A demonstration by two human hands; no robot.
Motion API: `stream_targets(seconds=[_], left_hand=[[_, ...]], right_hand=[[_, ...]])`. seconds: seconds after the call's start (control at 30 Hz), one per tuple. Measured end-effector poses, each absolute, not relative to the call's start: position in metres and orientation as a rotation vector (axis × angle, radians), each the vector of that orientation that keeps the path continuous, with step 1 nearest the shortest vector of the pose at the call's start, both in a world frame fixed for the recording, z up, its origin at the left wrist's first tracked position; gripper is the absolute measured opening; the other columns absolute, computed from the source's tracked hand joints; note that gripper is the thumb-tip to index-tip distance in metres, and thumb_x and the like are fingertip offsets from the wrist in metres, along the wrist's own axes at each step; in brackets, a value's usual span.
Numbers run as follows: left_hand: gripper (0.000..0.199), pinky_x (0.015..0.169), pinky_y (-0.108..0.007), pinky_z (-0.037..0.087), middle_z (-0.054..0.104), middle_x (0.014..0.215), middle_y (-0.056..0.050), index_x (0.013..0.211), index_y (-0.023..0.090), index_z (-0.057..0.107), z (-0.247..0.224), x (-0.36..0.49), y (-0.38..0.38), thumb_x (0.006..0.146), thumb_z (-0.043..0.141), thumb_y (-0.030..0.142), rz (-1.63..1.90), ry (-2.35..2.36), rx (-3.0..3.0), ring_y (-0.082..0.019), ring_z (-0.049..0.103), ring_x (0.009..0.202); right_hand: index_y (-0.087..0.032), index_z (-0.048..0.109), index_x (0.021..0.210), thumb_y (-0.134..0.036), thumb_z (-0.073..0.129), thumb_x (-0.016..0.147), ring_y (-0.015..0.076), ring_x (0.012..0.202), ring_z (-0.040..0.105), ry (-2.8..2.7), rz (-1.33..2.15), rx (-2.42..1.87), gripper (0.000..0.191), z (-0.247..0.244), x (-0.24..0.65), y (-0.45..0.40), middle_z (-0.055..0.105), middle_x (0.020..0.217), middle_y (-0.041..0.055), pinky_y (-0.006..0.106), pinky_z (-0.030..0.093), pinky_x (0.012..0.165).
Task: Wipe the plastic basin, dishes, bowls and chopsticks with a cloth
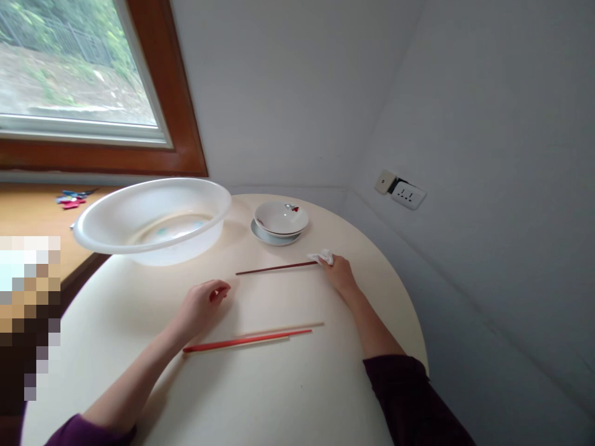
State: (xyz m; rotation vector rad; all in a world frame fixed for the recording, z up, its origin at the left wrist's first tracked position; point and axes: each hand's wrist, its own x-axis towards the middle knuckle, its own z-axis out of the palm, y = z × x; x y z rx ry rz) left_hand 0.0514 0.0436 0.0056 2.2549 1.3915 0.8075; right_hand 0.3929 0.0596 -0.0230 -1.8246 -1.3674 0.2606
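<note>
My right hand (338,272) pinches a crumpled white tissue (323,256) at the right end of a dark brown chopstick (276,268). Curled fingers form a loose closed shape on my left hand (209,300), left of that chopstick's free end; nothing shows in them. Nearer to me lie red chopsticks (251,339) and pale wooden ones (297,327), side by side. Behind the brown chopstick, a white bowl (279,220) with a red pattern sits on a pale plate (274,239).
A large translucent basin (158,248) stands at the back left of the round cream table (325,396). Small red and blue items (72,199) lie on a wooden surface (28,214) under the window. A wall socket (408,194) is at the right.
</note>
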Motion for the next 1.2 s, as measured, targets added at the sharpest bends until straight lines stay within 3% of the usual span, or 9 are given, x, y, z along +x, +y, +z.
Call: stream_targets(seconds=[0.3,0.5,0.67,0.87,0.97,1.1,1.2], left_hand=[[0.025,0.056,-0.024,0.042,0.061,0.075,-0.003,0.077,0.020,0.063,0.020,0.068,0.017,0.081,0.046,0.038,0.426,1.135,2.290,-0.013,0.052,0.058],[0.023,0.055,-0.024,0.042,0.059,0.079,-0.003,0.075,0.020,0.063,0.019,0.071,0.010,0.081,0.046,0.035,0.320,1.016,2.254,-0.013,0.051,0.058],[0.021,0.054,-0.023,0.040,0.055,0.074,-0.002,0.070,0.020,0.059,0.019,0.072,0.008,0.080,0.042,0.027,0.298,0.982,2.298,-0.012,0.049,0.057],[0.021,0.055,-0.023,0.040,0.054,0.076,-0.002,0.070,0.020,0.056,0.018,0.072,0.009,0.082,0.040,0.026,0.289,1.005,2.353,-0.012,0.049,0.058],[0.020,0.059,-0.024,0.041,0.056,0.077,-0.003,0.071,0.020,0.055,0.017,0.071,0.011,0.083,0.039,0.025,0.249,1.009,2.418,-0.015,0.053,0.064],[0.023,0.071,-0.031,0.041,0.056,0.077,-0.005,0.071,0.019,0.052,0.015,0.072,0.013,0.085,0.034,0.023,0.239,1.059,2.580,-0.019,0.053,0.070],[0.023,0.076,-0.037,0.039,0.055,0.076,-0.005,0.072,0.019,0.049,0.012,0.070,0.015,0.087,0.031,0.024,0.293,1.094,2.628,-0.019,0.050,0.071]], right_hand=[[-0.017,0.065,0.060,-0.029,0.059,0.073,0.0175,0.058,0.056,-1.480,0.243,-1.807,0.018,-0.023,0.386,0.055,0.067,0.061,0.0050,0.025,0.037,0.057],[-0.011,0.067,0.070,-0.043,0.052,0.075,0.0201,0.061,0.059,-1.293,0.234,-1.789,0.035,-0.027,0.393,0.055,0.067,0.065,0.0089,0.027,0.040,0.056],[-0.012,0.062,0.084,-0.053,0.059,0.066,0.0132,0.047,0.051,-1.035,0.400,-1.531,0.045,-0.024,0.395,0.054,0.059,0.055,0.0005,0.024,0.040,0.047],[-0.017,0.050,0.063,-0.053,0.063,0.063,0.0084,0.039,0.044,-0.936,0.467,-1.446,0.039,-0.018,0.390,0.051,0.052,0.047,-0.0030,0.020,0.035,0.038],[-0.016,0.053,0.067,-0.054,0.064,0.061,0.0108,0.043,0.050,-0.918,0.463,-1.454,0.040,-0.017,0.389,0.051,0.057,0.053,0.0002,0.023,0.040,0.041],[-0.013,0.061,0.073,-0.052,0.064,0.059,0.0196,0.066,0.062,-0.907,0.387,-1.515,0.042,-0.017,0.389,0.051,0.067,0.073,0.0095,0.029,0.047,0.058],[-0.010,0.065,0.078,-0.049,0.063,0.060,0.0251,0.077,0.063,-0.878,0.342,-1.560,0.044,-0.016,0.389,0.051,0.069,0.081,0.0129,0.032,0.048,0.067]])
